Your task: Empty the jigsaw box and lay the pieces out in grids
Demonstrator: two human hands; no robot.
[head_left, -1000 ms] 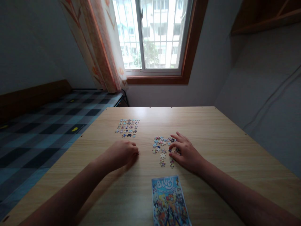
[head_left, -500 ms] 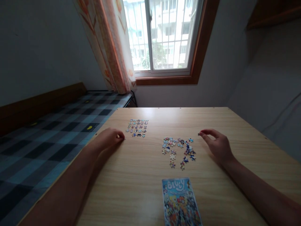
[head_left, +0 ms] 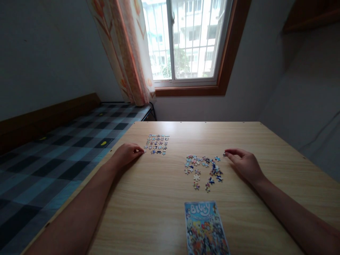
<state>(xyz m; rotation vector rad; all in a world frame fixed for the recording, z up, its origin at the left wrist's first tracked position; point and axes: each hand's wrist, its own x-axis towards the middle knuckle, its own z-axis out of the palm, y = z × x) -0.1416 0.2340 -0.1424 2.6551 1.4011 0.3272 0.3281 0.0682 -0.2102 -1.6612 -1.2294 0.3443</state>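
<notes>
My left hand (head_left: 129,154) rests low over the table, its thumb and fingertips pinched on a small puzzle piece at the lower left corner of the rows of puzzle pieces (head_left: 158,143). These pieces lie apart from one another in a rough grid. On the other side, my right hand (head_left: 244,162) pinches a small dark puzzle piece (head_left: 224,154) between thumb and fingers. Just left of that hand lies a loose heap of puzzle pieces (head_left: 196,163), blue, white and pinkish, some overlapping.
A blue puzzle box (head_left: 206,226) marked "Bluey" lies near the front of the wooden table (head_left: 154,205). A bed with a checked cover (head_left: 79,131) stands along the left side. Behind the table are a curtain (head_left: 127,53) and a barred window (head_left: 193,42).
My left hand has moved slightly up and right, closer to the grid's lower left corner. My right hand keeps its pinch, a little lower at the fingertips. The view has shifted slightly.
</notes>
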